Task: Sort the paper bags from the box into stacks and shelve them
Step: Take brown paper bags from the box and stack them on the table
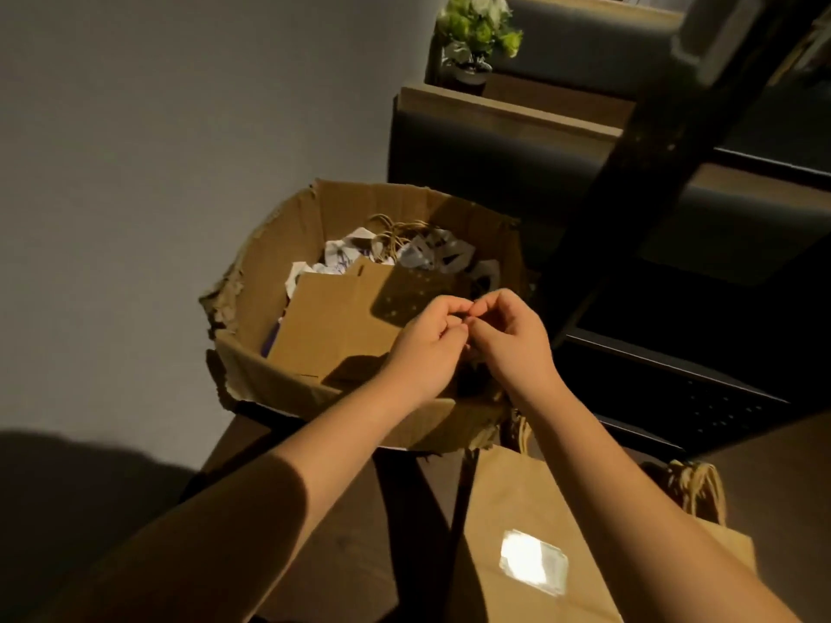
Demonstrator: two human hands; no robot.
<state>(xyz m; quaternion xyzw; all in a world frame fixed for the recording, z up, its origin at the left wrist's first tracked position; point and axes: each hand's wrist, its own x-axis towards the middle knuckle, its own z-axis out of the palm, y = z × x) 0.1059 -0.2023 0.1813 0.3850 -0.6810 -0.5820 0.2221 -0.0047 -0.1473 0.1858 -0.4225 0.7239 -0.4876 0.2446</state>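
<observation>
A torn cardboard box (270, 379) stands open in the middle of the view. A flat brown paper bag (332, 326) lies on top inside it, with white printed bags (427, 254) and twisted paper handles (395, 236) behind. My left hand (427, 348) and my right hand (508, 339) meet over the box's right side. Their fingers are curled and the fingertips pinch something small and dark between them; I cannot make out what it is. A stack of brown paper bags (530, 510) with a white label lies at the lower right, its handles (694, 487) at the right.
A dark shelf unit (517, 155) with wooden boards rises behind and right of the box. A dark post (638, 141) crosses it diagonally. A potted plant (476, 33) sits on a high shelf. A grey wall fills the left. The box rests on a brown surface (234, 447).
</observation>
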